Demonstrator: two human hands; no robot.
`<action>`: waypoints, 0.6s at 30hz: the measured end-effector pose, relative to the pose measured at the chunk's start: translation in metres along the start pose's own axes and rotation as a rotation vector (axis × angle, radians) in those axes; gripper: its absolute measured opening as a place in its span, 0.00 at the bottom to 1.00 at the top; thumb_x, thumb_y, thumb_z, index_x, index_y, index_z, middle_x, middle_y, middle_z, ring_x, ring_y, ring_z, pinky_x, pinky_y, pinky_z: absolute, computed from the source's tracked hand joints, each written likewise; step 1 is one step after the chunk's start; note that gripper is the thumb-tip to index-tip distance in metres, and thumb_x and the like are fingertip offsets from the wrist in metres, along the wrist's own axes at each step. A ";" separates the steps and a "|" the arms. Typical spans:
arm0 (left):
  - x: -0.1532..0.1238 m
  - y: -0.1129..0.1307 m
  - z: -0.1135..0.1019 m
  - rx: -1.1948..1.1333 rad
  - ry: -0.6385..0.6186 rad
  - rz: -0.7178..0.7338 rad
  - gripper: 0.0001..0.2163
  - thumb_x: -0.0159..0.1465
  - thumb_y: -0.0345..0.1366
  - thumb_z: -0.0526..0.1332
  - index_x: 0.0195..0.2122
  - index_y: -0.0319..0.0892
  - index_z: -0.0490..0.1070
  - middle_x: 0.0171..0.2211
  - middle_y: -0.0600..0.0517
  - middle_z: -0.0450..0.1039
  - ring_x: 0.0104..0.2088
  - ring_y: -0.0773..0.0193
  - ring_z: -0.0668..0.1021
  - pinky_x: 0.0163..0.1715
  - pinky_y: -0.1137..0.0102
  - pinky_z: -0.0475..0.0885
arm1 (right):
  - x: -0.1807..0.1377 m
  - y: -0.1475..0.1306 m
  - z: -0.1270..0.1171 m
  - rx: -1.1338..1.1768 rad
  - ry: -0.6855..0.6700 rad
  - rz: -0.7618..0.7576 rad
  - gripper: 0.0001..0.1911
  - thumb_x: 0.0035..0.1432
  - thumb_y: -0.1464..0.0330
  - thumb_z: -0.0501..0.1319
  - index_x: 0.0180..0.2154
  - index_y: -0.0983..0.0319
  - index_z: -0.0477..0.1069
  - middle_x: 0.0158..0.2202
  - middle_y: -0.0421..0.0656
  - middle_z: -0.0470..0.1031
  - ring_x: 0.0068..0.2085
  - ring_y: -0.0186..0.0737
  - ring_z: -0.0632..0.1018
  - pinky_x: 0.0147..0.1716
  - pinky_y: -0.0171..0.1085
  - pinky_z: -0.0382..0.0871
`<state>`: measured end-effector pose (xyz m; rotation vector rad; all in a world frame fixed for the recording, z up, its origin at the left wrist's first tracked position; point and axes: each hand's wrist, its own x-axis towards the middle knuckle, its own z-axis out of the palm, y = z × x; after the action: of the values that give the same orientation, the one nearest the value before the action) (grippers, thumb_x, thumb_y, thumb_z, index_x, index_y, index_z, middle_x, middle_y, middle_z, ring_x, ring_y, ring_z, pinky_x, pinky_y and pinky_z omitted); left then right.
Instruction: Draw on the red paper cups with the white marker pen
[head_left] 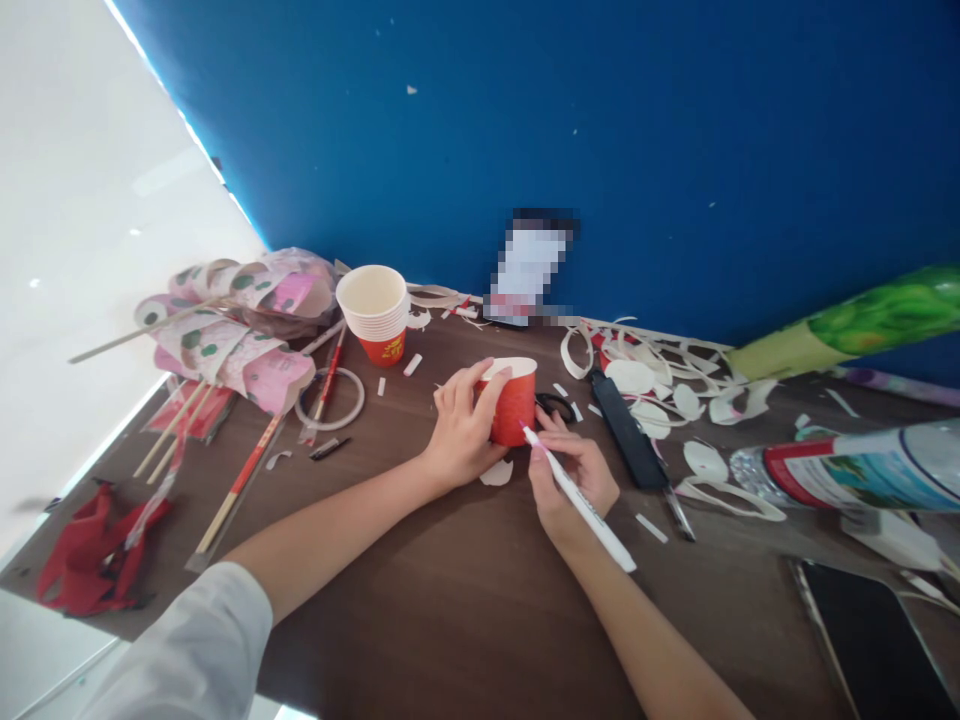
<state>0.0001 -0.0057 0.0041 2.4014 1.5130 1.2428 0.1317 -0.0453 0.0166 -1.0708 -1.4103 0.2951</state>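
A red paper cup (517, 403) with a white inside stands on the brown table, and my left hand (466, 415) wraps round its left side, thumb near the rim. In my right hand (574, 478) is a white marker (589, 515), pinched like a pen. Its pinkish tip is at the cup's lower right side; whether it touches I cannot tell. Below the cup lies a small white paper scrap (496, 473). Black scissor handles (555, 406) show partly behind the cup and my right fingers.
Stacked paper cups (373, 300) stand back left, near pink paper crafts (232, 355), a tape ring (358, 405) and red ribbon (90, 560). A propped phone (529, 265) leans by the blue wall. Right are paper offcuts (652, 375), a black tool (628, 430), a bottle (862, 465) and another phone (874, 640).
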 end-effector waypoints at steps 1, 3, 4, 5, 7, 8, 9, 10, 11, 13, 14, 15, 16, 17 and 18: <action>0.000 0.000 0.000 -0.003 0.007 0.004 0.37 0.54 0.37 0.64 0.63 0.44 0.49 0.60 0.38 0.55 0.58 0.46 0.61 0.55 0.54 0.59 | 0.000 0.000 0.000 -0.008 0.002 -0.020 0.06 0.52 0.75 0.62 0.33 0.59 0.70 0.31 0.41 0.79 0.45 0.54 0.81 0.55 0.60 0.68; 0.000 0.000 0.000 -0.009 0.018 0.018 0.36 0.54 0.36 0.65 0.63 0.43 0.50 0.59 0.38 0.54 0.58 0.46 0.61 0.55 0.54 0.59 | -0.002 0.002 0.000 -0.040 0.009 -0.079 0.07 0.52 0.74 0.63 0.34 0.59 0.70 0.32 0.41 0.79 0.47 0.54 0.80 0.56 0.62 0.66; 0.000 0.000 0.000 -0.014 0.015 0.025 0.36 0.54 0.35 0.65 0.63 0.43 0.51 0.59 0.38 0.54 0.58 0.46 0.61 0.55 0.54 0.59 | -0.002 0.003 0.000 -0.058 0.006 -0.105 0.07 0.52 0.74 0.63 0.34 0.59 0.70 0.32 0.41 0.79 0.48 0.54 0.80 0.56 0.63 0.66; 0.000 0.000 -0.001 -0.020 0.007 0.030 0.36 0.54 0.35 0.64 0.63 0.43 0.51 0.58 0.38 0.54 0.58 0.46 0.61 0.55 0.54 0.59 | -0.003 0.003 0.000 -0.070 -0.001 -0.124 0.07 0.52 0.74 0.63 0.34 0.58 0.70 0.32 0.41 0.79 0.48 0.54 0.80 0.56 0.63 0.66; 0.000 0.000 -0.001 -0.031 -0.008 0.033 0.36 0.54 0.35 0.64 0.63 0.44 0.51 0.57 0.39 0.54 0.58 0.47 0.61 0.55 0.54 0.59 | -0.004 0.005 0.001 -0.075 -0.020 -0.138 0.09 0.51 0.75 0.63 0.35 0.58 0.70 0.33 0.41 0.79 0.48 0.54 0.80 0.56 0.63 0.66; 0.000 0.000 -0.002 -0.034 -0.011 0.035 0.36 0.55 0.35 0.64 0.64 0.44 0.51 0.57 0.40 0.55 0.58 0.47 0.61 0.55 0.54 0.58 | -0.004 0.006 0.001 -0.073 -0.025 -0.139 0.09 0.51 0.75 0.63 0.36 0.59 0.70 0.33 0.40 0.79 0.48 0.54 0.80 0.55 0.63 0.66; 0.000 0.000 -0.002 -0.035 -0.009 0.038 0.36 0.55 0.35 0.63 0.64 0.44 0.50 0.57 0.40 0.55 0.58 0.47 0.61 0.55 0.54 0.58 | -0.004 0.007 0.001 -0.072 -0.027 -0.139 0.10 0.51 0.75 0.63 0.36 0.59 0.70 0.33 0.40 0.79 0.47 0.54 0.80 0.55 0.63 0.67; 0.000 0.000 -0.002 -0.033 -0.004 0.043 0.36 0.55 0.35 0.63 0.64 0.44 0.50 0.57 0.40 0.55 0.58 0.47 0.61 0.55 0.54 0.58 | -0.004 0.008 0.001 -0.074 -0.026 -0.140 0.10 0.50 0.76 0.63 0.36 0.59 0.70 0.33 0.40 0.79 0.47 0.53 0.80 0.55 0.63 0.67; 0.000 -0.001 -0.002 -0.031 0.002 0.050 0.36 0.56 0.35 0.63 0.64 0.44 0.50 0.56 0.40 0.54 0.58 0.47 0.61 0.55 0.54 0.58 | -0.004 0.008 0.001 -0.079 -0.023 -0.141 0.11 0.50 0.76 0.64 0.36 0.59 0.70 0.33 0.40 0.79 0.47 0.53 0.81 0.55 0.63 0.67; -0.001 -0.001 -0.001 -0.026 0.008 0.059 0.36 0.56 0.35 0.62 0.65 0.44 0.49 0.57 0.40 0.54 0.58 0.47 0.61 0.55 0.55 0.58 | -0.004 0.009 0.002 -0.094 -0.024 -0.145 0.11 0.50 0.76 0.64 0.36 0.59 0.70 0.33 0.40 0.80 0.47 0.53 0.81 0.55 0.62 0.68; -0.001 -0.001 -0.001 -0.023 0.006 0.059 0.36 0.56 0.35 0.62 0.65 0.44 0.48 0.57 0.40 0.54 0.58 0.47 0.61 0.55 0.55 0.58 | -0.004 0.009 0.002 -0.102 -0.027 -0.146 0.10 0.50 0.76 0.64 0.36 0.59 0.70 0.33 0.41 0.80 0.47 0.53 0.81 0.54 0.62 0.68; -0.001 -0.002 -0.001 -0.021 0.001 0.058 0.36 0.56 0.36 0.62 0.65 0.45 0.48 0.57 0.40 0.54 0.58 0.47 0.61 0.55 0.55 0.58 | -0.004 0.009 0.002 -0.110 -0.030 -0.147 0.10 0.50 0.76 0.64 0.36 0.58 0.70 0.33 0.41 0.80 0.47 0.53 0.80 0.54 0.62 0.68; -0.001 -0.002 0.000 -0.017 -0.005 0.056 0.37 0.56 0.36 0.62 0.65 0.45 0.47 0.57 0.40 0.54 0.58 0.47 0.61 0.55 0.55 0.58 | -0.005 0.009 0.002 -0.116 -0.032 -0.148 0.10 0.50 0.75 0.64 0.35 0.58 0.70 0.33 0.41 0.80 0.47 0.53 0.80 0.54 0.62 0.69; -0.001 -0.002 0.000 -0.013 -0.008 0.056 0.37 0.57 0.36 0.62 0.65 0.46 0.47 0.57 0.40 0.54 0.58 0.47 0.61 0.55 0.55 0.58 | -0.005 0.010 0.002 -0.120 -0.033 -0.151 0.10 0.50 0.75 0.64 0.35 0.58 0.70 0.34 0.41 0.80 0.47 0.53 0.80 0.54 0.62 0.69; -0.001 -0.002 0.000 -0.008 -0.007 0.059 0.37 0.56 0.36 0.62 0.65 0.46 0.46 0.57 0.40 0.54 0.58 0.47 0.61 0.55 0.55 0.58 | -0.005 0.010 0.002 -0.121 -0.033 -0.154 0.11 0.49 0.76 0.64 0.36 0.58 0.70 0.33 0.41 0.80 0.47 0.53 0.80 0.54 0.61 0.69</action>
<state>-0.0019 -0.0056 0.0022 2.4593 1.4427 1.2472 0.1328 -0.0430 0.0057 -1.0519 -1.5473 0.1173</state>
